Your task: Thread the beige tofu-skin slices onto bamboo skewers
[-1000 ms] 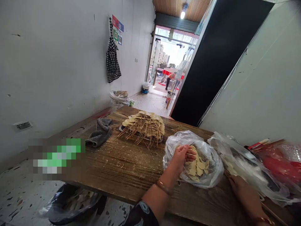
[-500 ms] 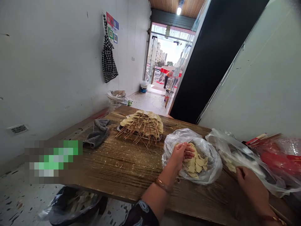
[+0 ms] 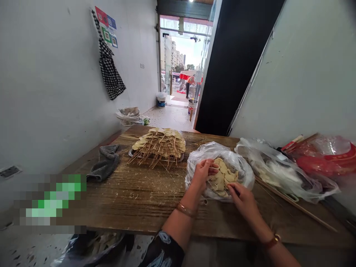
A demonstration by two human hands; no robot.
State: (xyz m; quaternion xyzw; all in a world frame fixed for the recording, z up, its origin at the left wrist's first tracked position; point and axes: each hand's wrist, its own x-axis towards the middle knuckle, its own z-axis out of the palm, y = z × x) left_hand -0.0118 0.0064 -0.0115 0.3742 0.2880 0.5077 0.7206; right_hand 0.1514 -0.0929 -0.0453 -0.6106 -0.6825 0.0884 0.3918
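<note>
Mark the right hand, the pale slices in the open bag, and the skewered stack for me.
Right hand [image 3: 244, 200]: head view, back of the hand.
Pale slices [image 3: 221, 178]: head view, middle of the loose pile.
Skewered stack [image 3: 160, 144]: head view, middle of its layered front.

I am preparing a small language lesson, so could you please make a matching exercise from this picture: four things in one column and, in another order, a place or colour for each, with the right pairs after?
Things:
1. cloth
2. skewered slices
3. loose slices
4. checked fabric

Places or colours:
A. inside a clear plastic bag
B. hanging on the wall
C. plain dark grey
D. on a tray

Right pairs: 1-C, 2-D, 3-A, 4-B.
</note>
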